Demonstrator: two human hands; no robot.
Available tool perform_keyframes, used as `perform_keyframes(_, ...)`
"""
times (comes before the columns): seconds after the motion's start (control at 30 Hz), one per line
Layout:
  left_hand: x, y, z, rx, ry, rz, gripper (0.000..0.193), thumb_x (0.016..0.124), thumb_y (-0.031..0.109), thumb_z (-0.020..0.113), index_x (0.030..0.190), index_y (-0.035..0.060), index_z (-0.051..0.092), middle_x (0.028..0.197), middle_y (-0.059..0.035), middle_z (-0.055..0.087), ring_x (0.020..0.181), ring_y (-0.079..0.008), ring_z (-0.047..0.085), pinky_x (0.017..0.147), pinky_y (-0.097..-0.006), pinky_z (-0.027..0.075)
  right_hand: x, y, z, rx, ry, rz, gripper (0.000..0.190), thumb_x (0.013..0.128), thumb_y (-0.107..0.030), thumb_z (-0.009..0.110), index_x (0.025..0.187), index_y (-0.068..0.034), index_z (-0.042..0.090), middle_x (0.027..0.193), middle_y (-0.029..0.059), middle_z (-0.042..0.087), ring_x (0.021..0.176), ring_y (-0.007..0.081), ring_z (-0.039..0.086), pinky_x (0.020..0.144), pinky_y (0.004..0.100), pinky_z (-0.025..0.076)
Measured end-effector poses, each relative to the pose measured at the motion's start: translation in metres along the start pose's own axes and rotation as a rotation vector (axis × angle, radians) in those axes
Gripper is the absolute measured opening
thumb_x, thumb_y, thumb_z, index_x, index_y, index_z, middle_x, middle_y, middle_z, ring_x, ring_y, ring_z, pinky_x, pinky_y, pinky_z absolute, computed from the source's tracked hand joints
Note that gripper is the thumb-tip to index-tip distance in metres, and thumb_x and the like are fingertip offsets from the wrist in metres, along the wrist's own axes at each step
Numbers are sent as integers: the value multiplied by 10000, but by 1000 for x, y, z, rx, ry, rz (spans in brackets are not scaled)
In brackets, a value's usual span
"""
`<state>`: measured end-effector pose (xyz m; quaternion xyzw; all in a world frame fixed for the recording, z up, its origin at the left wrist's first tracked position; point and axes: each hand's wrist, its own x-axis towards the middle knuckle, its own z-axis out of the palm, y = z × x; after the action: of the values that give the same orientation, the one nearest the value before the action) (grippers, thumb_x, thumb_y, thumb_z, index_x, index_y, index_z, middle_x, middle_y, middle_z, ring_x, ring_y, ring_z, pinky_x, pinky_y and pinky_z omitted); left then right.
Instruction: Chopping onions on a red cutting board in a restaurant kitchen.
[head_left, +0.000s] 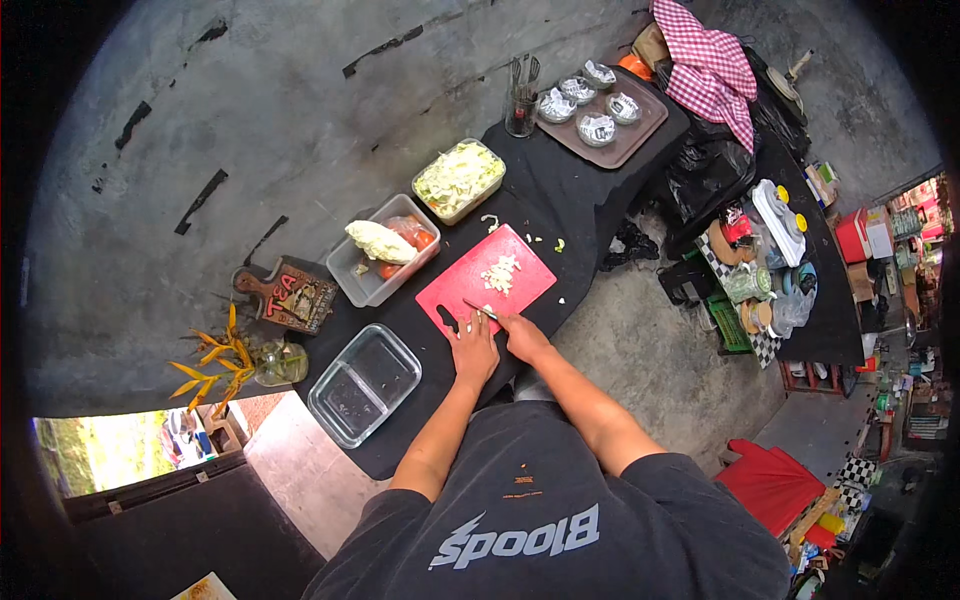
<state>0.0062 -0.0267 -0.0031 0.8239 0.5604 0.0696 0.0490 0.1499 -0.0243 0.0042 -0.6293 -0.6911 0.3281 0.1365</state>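
Observation:
A red cutting board (469, 281) lies at an angle on a black cloth. My right hand (525, 337) is shut on a kitchen knife (478, 307), its blade pointing up and left over the board's near part. Close beside it, my left hand (474, 349) rests its fingertips by a small pale piece near the blade; whether it pinches the piece is unclear. Chopped pale vegetable (501, 274) is heaped mid-board, and scraps lie beyond the board. Behind stand a tub of shredded cabbage (459, 180) and a plastic container (349, 274) with a pale cabbage piece (381, 241) and tomatoes (424, 239).
A divided glass dish (365, 386) sits at left, near a wooden sign (296, 295) and a vase with yellow flowers (281, 363). Farther right are a glass of forks (520, 116) and a brown tray (616, 154) with covered bowls. Another table (825, 315) holds jars.

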Motion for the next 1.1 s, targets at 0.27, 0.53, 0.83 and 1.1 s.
perform_keyframes(0.27, -1, 0, 4, 106, -86, 10, 601, 818, 277, 556, 1357, 38, 438, 1370, -124, 442, 1247, -345, 406, 1020, -568, 304, 2, -5, 1, -72, -78, 66, 485, 799, 1, 478, 1283, -20, 487, 1076, 249, 588, 1051, 377, 573, 914, 429, 463)
perform_keyframes(0.53, -1, 2, 1, 101, -91, -25, 627, 814, 285, 562, 1375, 42, 421, 1379, -120, 436, 1266, -340, 390, 1026, -560, 307, -12, 4, 0, -69, -65, 77, 516, 769, 41, 469, 1277, -39, 508, 1060, 238, 591, 1008, 388, 588, 873, 437, 478)
perform_keyframes(0.83, 0, 4, -1, 70, -62, -38, 596, 818, 254, 548, 1362, 39, 436, 1356, -119, 446, 1261, -325, 383, 1042, -539, 304, -35, 15, -7, -97, -54, 83, 571, 771, 37, 500, 1330, -66, 452, 1010, 223, 593, 985, 384, 597, 851, 446, 487)
perform_keyframes(1.1, -2, 8, -8, 54, -28, -53, 597, 810, 248, 567, 1358, 46, 443, 1345, -118, 456, 1255, -327, 392, 1039, -542, 308, -27, 24, -25, -45, 57, 28, 493, 782, 36, 478, 1259, -80, 528, 947, 196, 596, 933, 366, 598, 810, 422, 481)
